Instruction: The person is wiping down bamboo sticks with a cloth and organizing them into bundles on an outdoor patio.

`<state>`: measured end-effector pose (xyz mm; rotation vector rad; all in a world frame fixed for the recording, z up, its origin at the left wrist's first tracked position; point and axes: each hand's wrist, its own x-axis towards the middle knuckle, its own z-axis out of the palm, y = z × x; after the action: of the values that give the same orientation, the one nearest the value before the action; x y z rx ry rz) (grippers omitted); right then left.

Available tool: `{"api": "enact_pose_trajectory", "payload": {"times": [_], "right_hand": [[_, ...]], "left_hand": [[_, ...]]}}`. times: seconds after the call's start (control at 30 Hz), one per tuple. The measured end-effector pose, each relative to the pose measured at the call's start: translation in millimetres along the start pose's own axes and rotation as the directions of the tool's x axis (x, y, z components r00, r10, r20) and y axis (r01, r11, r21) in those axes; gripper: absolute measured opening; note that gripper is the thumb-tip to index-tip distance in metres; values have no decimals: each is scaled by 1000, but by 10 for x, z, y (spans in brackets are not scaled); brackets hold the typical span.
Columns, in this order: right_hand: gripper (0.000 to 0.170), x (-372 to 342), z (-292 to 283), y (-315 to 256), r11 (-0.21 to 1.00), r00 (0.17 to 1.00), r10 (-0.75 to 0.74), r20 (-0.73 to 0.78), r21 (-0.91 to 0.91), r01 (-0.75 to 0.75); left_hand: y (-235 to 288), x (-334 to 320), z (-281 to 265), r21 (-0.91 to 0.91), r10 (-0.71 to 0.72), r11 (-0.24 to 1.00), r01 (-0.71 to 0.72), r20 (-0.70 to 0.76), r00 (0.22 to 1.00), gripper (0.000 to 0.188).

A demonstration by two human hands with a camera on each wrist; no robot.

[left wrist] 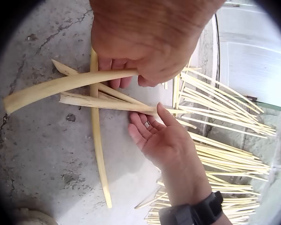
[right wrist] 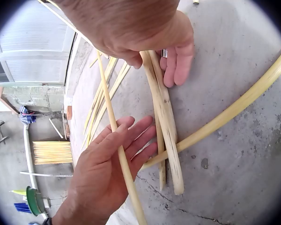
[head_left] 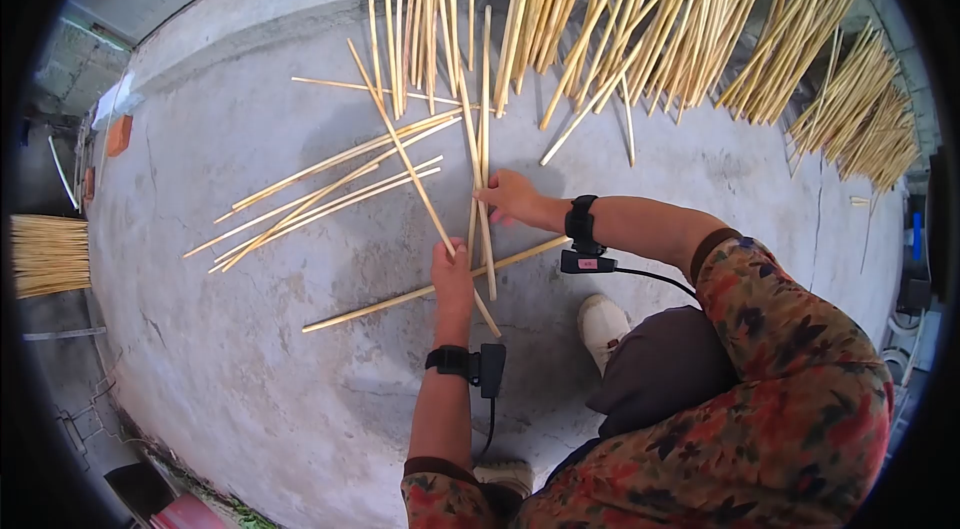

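Note:
My left hand (head_left: 453,279) holds one long pale peeled stick (head_left: 410,169), pinched between thumb and fingers and slanting away over the floor. In the right wrist view the thumb crosses this stick, the other fingers loosely extended. Just to the right, my right hand (head_left: 512,199) grips a few sticks (right wrist: 165,122) between thumb and fingers, a ring on one finger. Their near ends spread slightly apart and look split or cracked. Beneath both hands a single thicker stick (head_left: 375,308) lies crosswise on the concrete floor (head_left: 270,369).
Several loose sticks (head_left: 330,209) lie to the left of the hands. Large bundles of sticks (head_left: 700,19) fan out along the far and right side. Another bundle (head_left: 50,256) sits at the far left, and an orange brick (head_left: 119,136) stands near the wall. A shoe (head_left: 603,329) is close by.

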<state>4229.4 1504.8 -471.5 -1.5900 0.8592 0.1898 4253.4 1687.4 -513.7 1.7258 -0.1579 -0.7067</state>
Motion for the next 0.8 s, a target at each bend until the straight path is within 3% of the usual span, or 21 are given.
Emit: {"api": "enact_pose_trajectory", "payload": {"times": [0.07,0.1,0.27,0.33,0.37,0.43,0.5,0.57,0.63,0.73,0.77,0.8], "right_hand": [[35,4,14,-1,1000,999,29,22,-8,-29],[37,7,7,-1,998,998,56,42,-15,-55],[32,-28,32,35,995,1000,-8,-25,-97,5],[28,-61,57,73,993,998,-16,-57,-120,10],[25,-65,80,129,987,991,-74,-112,-149,56],[22,-34,124,327,978,974,-138,-182,-180,105],[23,-30,92,521,993,979,-114,-171,-58,106],[21,-215,-7,537,982,986,4,-168,189,28],[18,-467,-182,613,960,992,8,-125,278,27],[17,-906,-439,608,978,996,66,-53,201,-54],[18,-1007,-502,703,999,991,-45,-125,-16,44],[19,-1089,-579,769,963,971,-163,-174,-240,119]], "left_hand": [[-24,-16,106,18,-34,999,33,37,999,9],[-29,-24,138,-57,-67,996,69,50,997,9],[70,-95,220,-177,-141,969,172,176,974,10],[84,-99,249,33,-64,998,58,233,970,11],[108,-136,279,32,-53,998,46,239,970,11],[288,-277,309,-204,-145,963,177,164,976,11],[294,-341,206,-305,-106,944,124,74,992,10],[338,-434,15,-369,-86,926,72,-23,996,10],[344,-548,-223,-436,-108,899,33,-149,983,11],[179,-706,-580,-401,-233,913,80,-349,908,5],[97,-737,-666,-402,-282,909,108,-404,870,5],[26,-776,-719,-402,-273,910,104,-391,879,5]]}}
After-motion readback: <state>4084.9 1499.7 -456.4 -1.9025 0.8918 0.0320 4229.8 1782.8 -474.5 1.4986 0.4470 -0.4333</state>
